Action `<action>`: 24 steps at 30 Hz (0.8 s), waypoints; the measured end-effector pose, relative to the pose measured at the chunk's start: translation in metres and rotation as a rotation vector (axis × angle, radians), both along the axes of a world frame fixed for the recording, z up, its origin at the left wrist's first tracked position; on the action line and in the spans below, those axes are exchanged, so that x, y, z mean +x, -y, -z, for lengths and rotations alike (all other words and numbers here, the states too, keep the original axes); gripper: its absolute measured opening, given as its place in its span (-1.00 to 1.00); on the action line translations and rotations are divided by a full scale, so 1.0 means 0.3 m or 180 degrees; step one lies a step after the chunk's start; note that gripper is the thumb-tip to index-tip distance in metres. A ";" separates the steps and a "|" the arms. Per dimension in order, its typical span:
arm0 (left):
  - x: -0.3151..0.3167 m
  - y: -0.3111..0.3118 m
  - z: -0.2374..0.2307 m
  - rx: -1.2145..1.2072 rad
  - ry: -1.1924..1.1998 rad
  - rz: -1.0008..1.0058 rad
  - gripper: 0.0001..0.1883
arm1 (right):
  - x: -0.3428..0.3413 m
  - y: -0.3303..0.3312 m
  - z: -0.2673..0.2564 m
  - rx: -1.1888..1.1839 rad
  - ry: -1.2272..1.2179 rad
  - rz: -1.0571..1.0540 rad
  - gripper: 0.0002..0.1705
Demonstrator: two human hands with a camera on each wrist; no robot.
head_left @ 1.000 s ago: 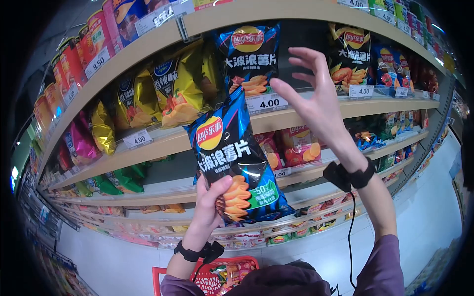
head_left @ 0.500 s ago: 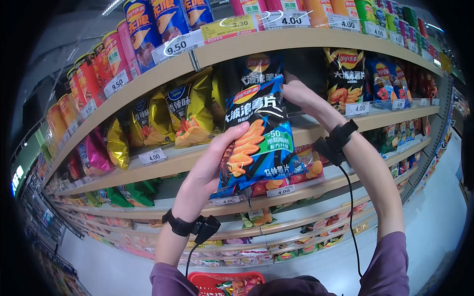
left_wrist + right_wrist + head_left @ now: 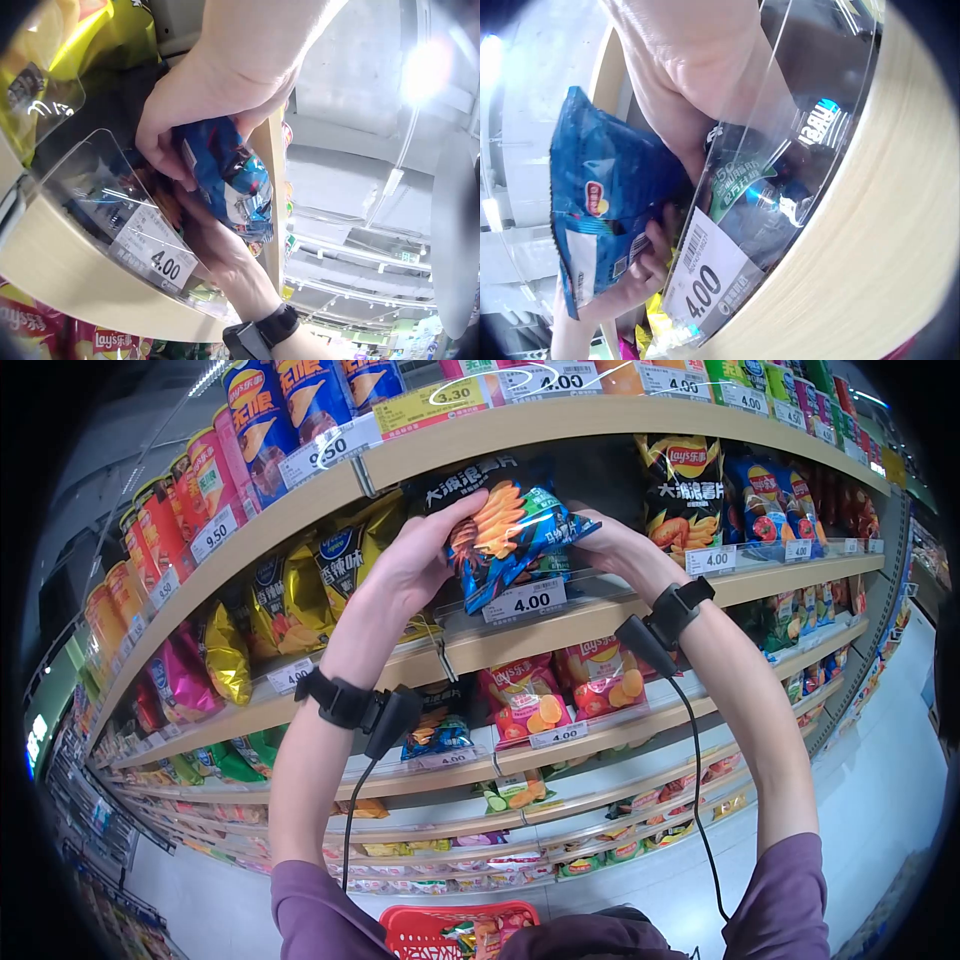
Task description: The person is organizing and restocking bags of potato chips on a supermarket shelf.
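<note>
My left hand (image 3: 415,560) grips a black-and-blue Lay's chip bag (image 3: 505,535) by its side, thumb across the printed front. The bag tilts back into the middle shelf, its bottom edge toward me. Behind the clear shelf guard stands another chip bag (image 3: 739,176) with a green label, partly covered by the held one. My right hand (image 3: 605,545) reaches into the shelf past the guard, right beside that standing bag. Its fingers are hidden behind the bags, so I cannot tell whether they hold anything. In the left wrist view, the held bag's blue back (image 3: 225,172) shows between both hands.
A 4.00 price tag (image 3: 524,601) hangs on the guard below the hands. Yellow chip bags (image 3: 290,595) stand to the left, a black Lay's bag (image 3: 685,500) to the right. The shelf above (image 3: 600,422) holds cans. A red basket (image 3: 400,925) is below me.
My left hand has raised the chip bag from in front of the shelf up and into it, tipping it back. My right hand went from spread fingers to reaching inside the shelf.
</note>
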State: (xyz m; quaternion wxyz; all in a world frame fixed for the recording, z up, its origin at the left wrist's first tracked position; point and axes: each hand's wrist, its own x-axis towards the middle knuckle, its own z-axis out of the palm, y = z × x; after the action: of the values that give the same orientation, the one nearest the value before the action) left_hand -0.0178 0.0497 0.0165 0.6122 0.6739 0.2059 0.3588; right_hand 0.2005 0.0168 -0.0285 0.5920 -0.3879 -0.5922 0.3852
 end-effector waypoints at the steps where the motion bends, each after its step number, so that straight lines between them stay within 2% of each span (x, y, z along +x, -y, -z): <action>1: 0.009 -0.015 -0.003 0.0050 -0.0027 -0.0008 -0.58 | 0.014 -0.031 0.001 -0.0046 -0.0074 -0.0291 -0.63; 4: 0.028 -0.048 -0.021 0.0202 -0.0145 -0.0266 -0.59 | -0.007 -0.017 -0.044 -0.0915 -0.0200 -0.0202 -0.63; 5: 0.035 -0.086 -0.026 0.0299 -0.0197 -0.0396 -0.59 | 0.018 -0.096 -0.025 -0.0885 -0.0609 -0.0206 -0.66; 11: 0.072 -0.103 -0.037 0.0540 0.0219 -0.0556 -0.61 | -0.020 -0.104 -0.054 -0.0708 -0.0921 0.0234 -0.68; 14: 0.076 -0.109 -0.029 0.0418 0.0018 -0.0708 -0.58 | -0.009 -0.133 -0.055 -0.0613 -0.1080 0.0191 -0.72; 15: 0.073 -0.113 -0.032 0.0297 -0.0058 -0.0638 -0.52 | -0.006 -0.138 -0.058 -0.0656 -0.1119 0.0167 -0.73; 18: 0.040 -0.096 -0.022 0.0836 -0.0141 -0.0287 -0.48 | 0.007 -0.153 -0.056 -0.0430 -0.1004 0.0291 -0.77; 20: 0.031 -0.033 -0.020 0.0859 -0.0115 -0.0440 -0.35 | 0.013 -0.161 -0.058 -0.0344 -0.0970 0.0192 -0.79; 22: 0.014 -0.009 -0.021 0.0965 -0.0100 -0.0485 -0.20 | -0.038 -0.090 -0.081 -0.0396 -0.0876 0.0346 -0.75; 24: -0.004 0.008 -0.018 0.0973 -0.0027 -0.0316 -0.16 | -0.091 -0.027 -0.088 -0.0406 -0.0779 0.0475 -0.70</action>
State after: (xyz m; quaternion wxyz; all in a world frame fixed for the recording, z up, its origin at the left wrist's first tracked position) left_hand -0.0191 0.0473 0.0219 0.4832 0.7497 0.1845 0.4129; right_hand 0.1731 0.0250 -0.0021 0.6609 -0.4178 -0.4594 0.4213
